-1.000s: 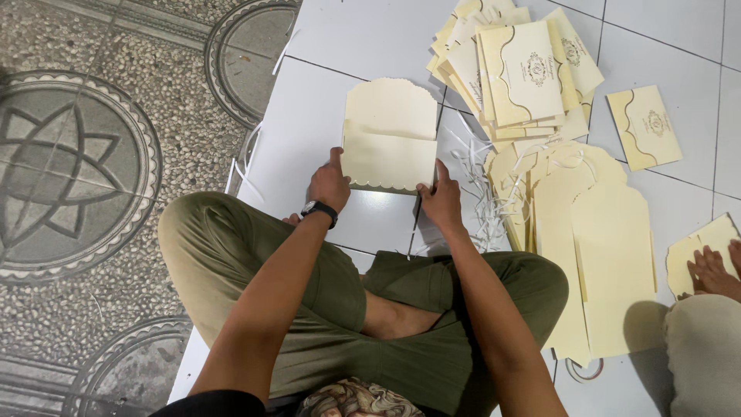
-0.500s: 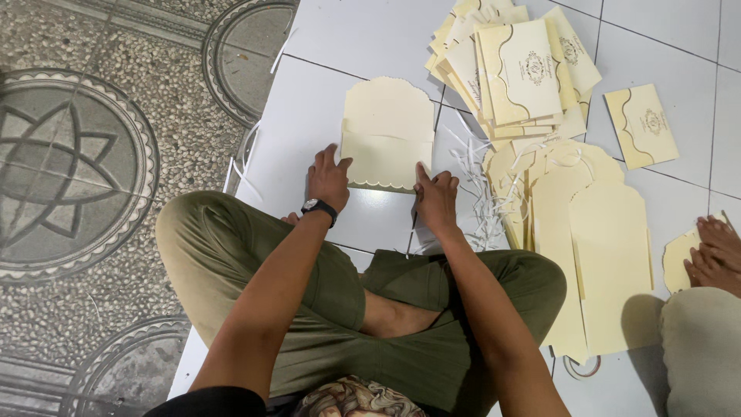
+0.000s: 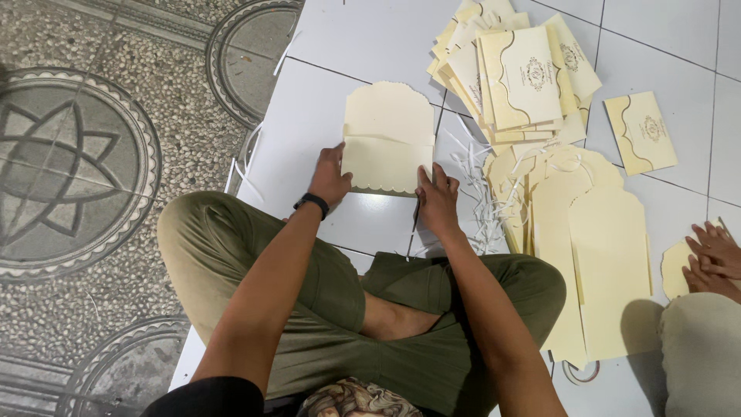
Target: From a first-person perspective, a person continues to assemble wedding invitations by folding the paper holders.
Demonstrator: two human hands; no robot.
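The cream card envelope (image 3: 388,139) is lying flat on the white tiled floor (image 3: 370,46), just ahead of the person's crossed legs (image 3: 347,309). The left hand (image 3: 330,176) is pressing its lower left corner with fingers curled down on it, and the right hand (image 3: 437,199) is pinning its lower right corner likewise. To the right of the envelope, white paper strips (image 3: 482,193), flat cream blanks (image 3: 594,255) and a heap of finished printed envelopes (image 3: 517,73) are lying; farther right, another person's hands (image 3: 714,255) are resting on a cream piece.

just cream envelopes here: one scalloped envelope (image 3: 388,139) on the white tile, a fanned pile (image 3: 517,73) upper right, a single one (image 3: 641,133) beside it.
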